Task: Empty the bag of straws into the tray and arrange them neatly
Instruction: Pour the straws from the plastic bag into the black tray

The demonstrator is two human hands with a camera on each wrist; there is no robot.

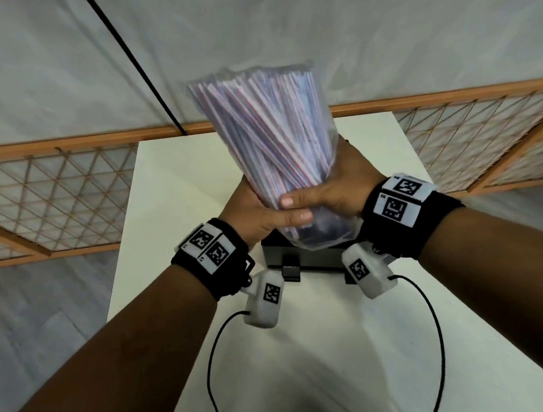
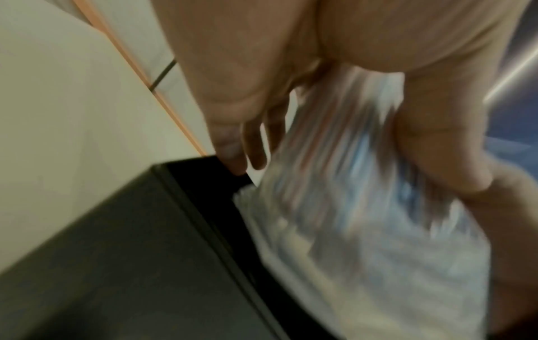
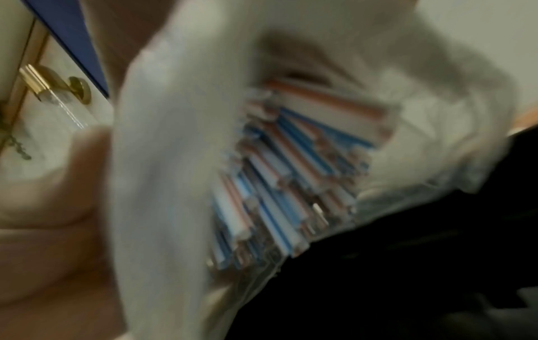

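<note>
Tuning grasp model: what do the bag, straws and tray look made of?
Bag: thin clear plastic film, glossy; straws show through and it crinkles.
Straws: white with red and blue stripes, likely plastic, possibly paper.
Tray: black, matte, rigid straight edges; plastic or coated metal, can't tell.

A white rectangular surface point(image 1: 170, 195) is seen from above, its far edge set close to an orange lattice panel point(image 1: 49, 199). A black tray point(image 1: 278, 257) is placed on the surface near its middle. Two black cables point(image 1: 212, 368) are trailed across the near part.

Even light; wrist views motion-blurred.
</note>
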